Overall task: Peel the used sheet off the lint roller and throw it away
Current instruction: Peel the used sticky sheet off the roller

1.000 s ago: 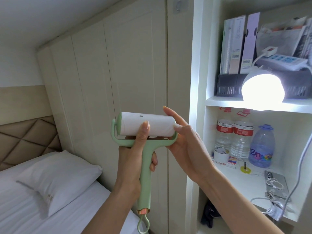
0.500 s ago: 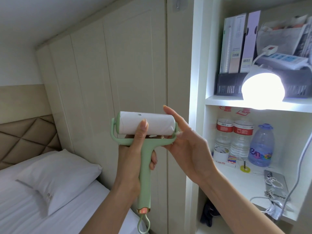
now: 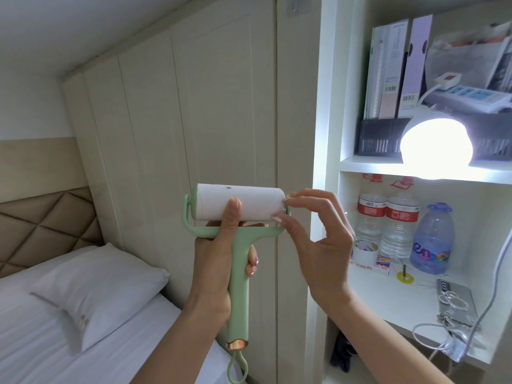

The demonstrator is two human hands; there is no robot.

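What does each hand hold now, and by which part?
The left hand grips the lint roller by its green handle; the right hand pinches the paper roll's right end.

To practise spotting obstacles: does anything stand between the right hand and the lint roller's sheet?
Nothing visible: the right hand pinches the sheet at the right end of the roller. The left hand presses a finger across the sheet, possibly hindering peeling.

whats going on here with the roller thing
A person's left hand grips a green lint roller by its handle, with the thumb pressed on the white roll. The right hand has its fingertips pinching at the roll's right end, apparently feeling for the sheet's edge. Nothing is peeled off yet.
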